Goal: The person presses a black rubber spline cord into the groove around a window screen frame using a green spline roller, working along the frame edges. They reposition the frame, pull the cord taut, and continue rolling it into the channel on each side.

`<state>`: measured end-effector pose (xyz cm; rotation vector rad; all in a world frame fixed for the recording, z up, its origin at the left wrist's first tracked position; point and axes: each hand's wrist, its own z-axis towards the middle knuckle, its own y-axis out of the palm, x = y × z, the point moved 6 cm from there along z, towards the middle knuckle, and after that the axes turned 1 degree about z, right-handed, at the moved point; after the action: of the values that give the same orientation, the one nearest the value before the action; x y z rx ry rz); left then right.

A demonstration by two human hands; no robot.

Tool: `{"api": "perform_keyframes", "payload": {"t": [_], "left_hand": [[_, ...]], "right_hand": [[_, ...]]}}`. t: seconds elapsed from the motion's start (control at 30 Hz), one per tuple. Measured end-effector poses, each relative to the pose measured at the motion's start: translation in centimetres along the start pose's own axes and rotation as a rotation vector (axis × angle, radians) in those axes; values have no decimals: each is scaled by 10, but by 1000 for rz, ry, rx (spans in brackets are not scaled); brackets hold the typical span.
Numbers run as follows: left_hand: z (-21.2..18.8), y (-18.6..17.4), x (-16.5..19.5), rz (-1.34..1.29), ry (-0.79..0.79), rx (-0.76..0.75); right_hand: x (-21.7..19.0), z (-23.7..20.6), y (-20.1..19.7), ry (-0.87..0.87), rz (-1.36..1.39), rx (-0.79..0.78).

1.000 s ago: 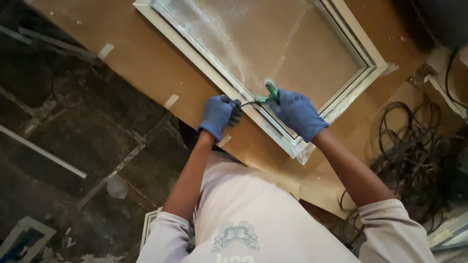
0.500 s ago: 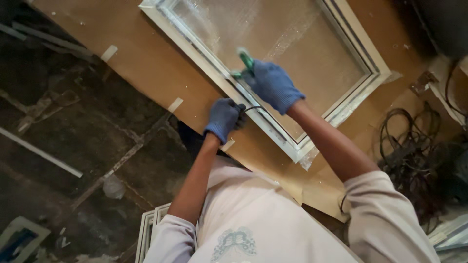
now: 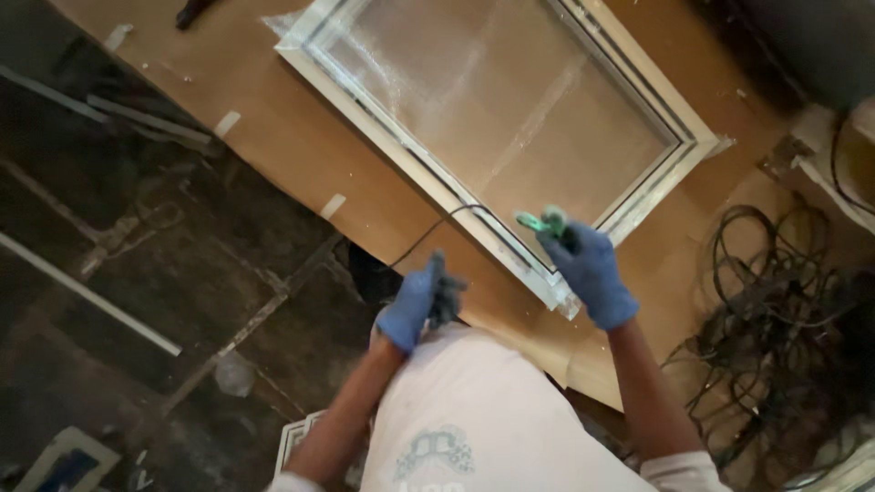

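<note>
A white-framed window (image 3: 428, 178) with a frosted pane lies flat on brown cardboard (image 3: 273, 137). My right hand (image 3: 588, 273), in a blue glove, grips a small green-handled tool (image 3: 542, 221) over the frame's near corner. My left hand (image 3: 415, 305), also blue-gloved, is closed on a dark bundle at the cardboard's near edge, close to my chest. A thin dark cord (image 3: 437, 228) runs in a curve from my left hand up over the frame to the green tool.
Dark stained floor with pale strips (image 3: 87, 292) lies to the left. A tangle of black cables (image 3: 775, 310) sits at the right. A dark tool (image 3: 196, 11) rests at the cardboard's far edge. Tape pieces (image 3: 333, 206) hold the cardboard down.
My right hand pulled the green tool back from over the pane to the frame's near corner. My left hand drew back off the frame toward my body, and the cord now arcs between them.
</note>
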<state>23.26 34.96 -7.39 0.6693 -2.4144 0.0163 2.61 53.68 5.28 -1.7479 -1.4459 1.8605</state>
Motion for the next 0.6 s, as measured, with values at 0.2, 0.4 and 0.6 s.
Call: {"api": "perform_keyframes", "payload": {"t": [0.2,0.4,0.6], "left_hand": [[60,-1,48,-655,154,56],[20,-19,144,-391,682,3],[18,-19,241,978,1022,399]], "right_hand": [[5,-45,17,-73,-72,107],[-6,-47,15,-147,-34,155],[-15,-33,16,-123,-59,114]]}}
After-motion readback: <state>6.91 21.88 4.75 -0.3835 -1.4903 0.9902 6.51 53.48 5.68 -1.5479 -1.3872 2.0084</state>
